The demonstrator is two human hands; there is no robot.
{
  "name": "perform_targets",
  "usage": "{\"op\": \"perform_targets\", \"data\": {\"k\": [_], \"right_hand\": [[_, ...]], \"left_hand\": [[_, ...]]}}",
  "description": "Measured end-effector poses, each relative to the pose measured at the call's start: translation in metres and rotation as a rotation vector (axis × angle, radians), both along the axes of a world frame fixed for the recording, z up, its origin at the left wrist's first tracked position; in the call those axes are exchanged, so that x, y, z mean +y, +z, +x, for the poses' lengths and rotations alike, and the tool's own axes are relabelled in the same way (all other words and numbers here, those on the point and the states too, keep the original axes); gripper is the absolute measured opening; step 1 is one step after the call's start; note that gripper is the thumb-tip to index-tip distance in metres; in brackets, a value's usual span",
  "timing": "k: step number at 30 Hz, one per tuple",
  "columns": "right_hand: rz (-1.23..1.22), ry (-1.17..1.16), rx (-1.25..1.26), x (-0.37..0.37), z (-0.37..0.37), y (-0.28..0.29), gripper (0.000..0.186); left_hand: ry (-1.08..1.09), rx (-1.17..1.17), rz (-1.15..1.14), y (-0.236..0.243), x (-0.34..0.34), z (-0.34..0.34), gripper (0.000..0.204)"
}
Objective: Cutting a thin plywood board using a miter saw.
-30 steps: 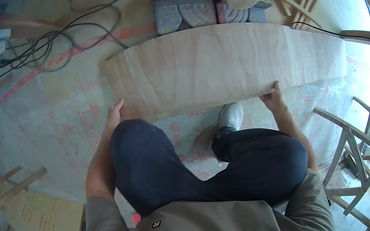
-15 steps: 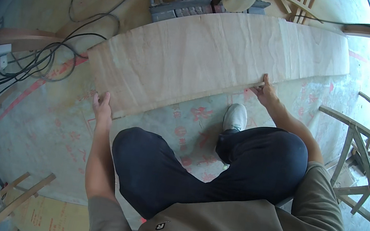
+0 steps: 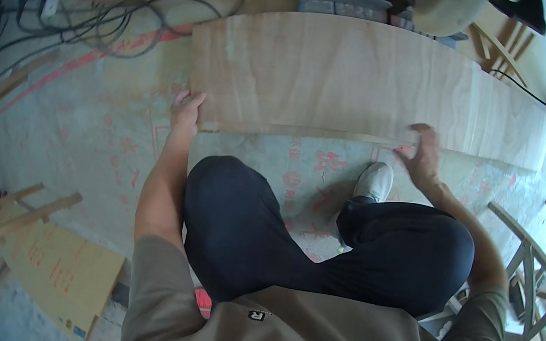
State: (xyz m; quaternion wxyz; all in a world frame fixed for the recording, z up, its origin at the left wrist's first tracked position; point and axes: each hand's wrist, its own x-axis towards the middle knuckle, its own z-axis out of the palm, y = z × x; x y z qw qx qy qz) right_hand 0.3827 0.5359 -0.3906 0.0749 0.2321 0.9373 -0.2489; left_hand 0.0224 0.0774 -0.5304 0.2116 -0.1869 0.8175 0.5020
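Shirt logo [image 3: 256, 315], red-lettered board [image 3: 62, 274], red-printed floor [image 3: 120, 163]

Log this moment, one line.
wood panel: far edge curved; left hand: at left end; right hand: open, at near edge; grey machine: beyond panel

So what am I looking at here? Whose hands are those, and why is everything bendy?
These are a person's two bare hands. The camera is worn on their head, looking down, so you see their knees and a shoe. Its wide view bends straight edges. In front is a big wooden board. The left hand is at its near left corner. The right hand is open and blurry by the near edge; I can't tell whether it touches. Beyond the board stands a machine; tangled cables lie left.
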Motion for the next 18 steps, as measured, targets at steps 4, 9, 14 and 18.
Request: {"op": "perform_targets", "data": {"k": [4,9,14,18], "right_hand": [[-0.004,1.083,0.025,-0.057,-0.094,0.013,0.076],[0.148,0.888,0.032,-0.090,-0.200,-0.062,0.090],[0.345,0.408,-0.043,-0.060,-0.309,-0.083,0.098],[0.221,0.457,-0.060,-0.075,-0.340,-0.076,0.099]], "left_hand": [[0.014,-0.011,0.055,-0.009,-0.021,0.000,0.055],[0.018,-0.040,0.205,0.004,0.000,0.018,0.056],[0.020,-0.068,0.152,-0.005,0.006,0.045,0.061],[0.292,-0.031,-0.033,-0.023,-0.025,0.095,0.065]]}}
